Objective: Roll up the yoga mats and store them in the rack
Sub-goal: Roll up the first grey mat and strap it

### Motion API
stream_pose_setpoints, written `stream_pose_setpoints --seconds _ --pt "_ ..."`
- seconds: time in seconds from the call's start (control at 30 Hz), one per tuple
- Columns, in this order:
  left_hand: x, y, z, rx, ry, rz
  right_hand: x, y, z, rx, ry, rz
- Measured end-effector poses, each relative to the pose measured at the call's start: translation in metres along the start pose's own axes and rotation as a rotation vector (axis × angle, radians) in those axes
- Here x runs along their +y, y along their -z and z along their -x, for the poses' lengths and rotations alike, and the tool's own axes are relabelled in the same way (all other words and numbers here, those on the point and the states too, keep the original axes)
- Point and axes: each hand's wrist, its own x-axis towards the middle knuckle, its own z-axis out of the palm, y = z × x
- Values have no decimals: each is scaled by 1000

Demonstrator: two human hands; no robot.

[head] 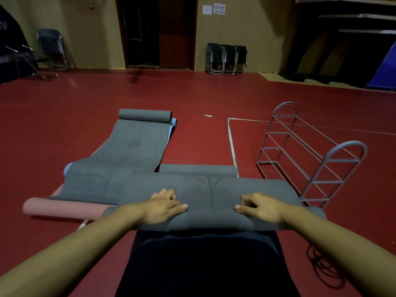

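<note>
Item: grey yoga mat [211, 202], partly rolled, lying across the near centre of the red floor [64, 116]. Its rolled part faces the person; a further rolled end shows at its far edge, near a white floor line [231, 144].

Left hand [162, 207]: on the roll, left of centre, fingers curled over the top, thumb pressed along the near side, grasping the mat.

Right hand [260, 207]: on the roll, right of centre, fingers bent onto the top, thumb pointing inward, likewise grasping the mat.

Second grey mat [128, 155]: left of the first, stretching away, far end curled into a roll. Blue edges [174, 122] of another mat show beneath it at the far right and near left.

Pink mat [62, 209]: near left, rolled edge lying on the floor, partly under the second grey mat.

Rack [310, 155]: metal wire, arched ends, several tiers, lying tipped on the floor at right, just beside the right end of the held mat. No mat in it.

Background: folded chairs [227, 58] against the far wall, right of a dark door [158, 33]; more chairs [52, 48] far left; black cable [323, 266] coiled on the floor near right.
</note>
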Motion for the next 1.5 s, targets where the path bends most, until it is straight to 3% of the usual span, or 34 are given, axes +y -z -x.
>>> stream_pose_setpoints --seconds 0.1,0.27,0.57,0.7,0.93,1.13,1.4,1.5 --pt "-3 -4 -4 124 -99 -48 0 -4 8 52 1 109" --pt "-1 -7 -3 236 -252 65 11 -14 9 309 120 234" --pt "3 7 -9 214 -123 30 -12 -8 3 377 69 327" --pt "2 9 -14 186 -91 119 -19 -14 2 354 62 340" --pt "-2 -12 -15 474 -316 28 -15 -13 -6 325 38 321" --pt "-4 -5 -19 420 -209 -77 -22 -11 -13 330 -32 386" --pt "-2 0 -30 376 -125 93 -40 -28 -20 495 -96 370" --pt "-3 -2 -37 467 -106 143 -36 -31 -24 508 -84 414"
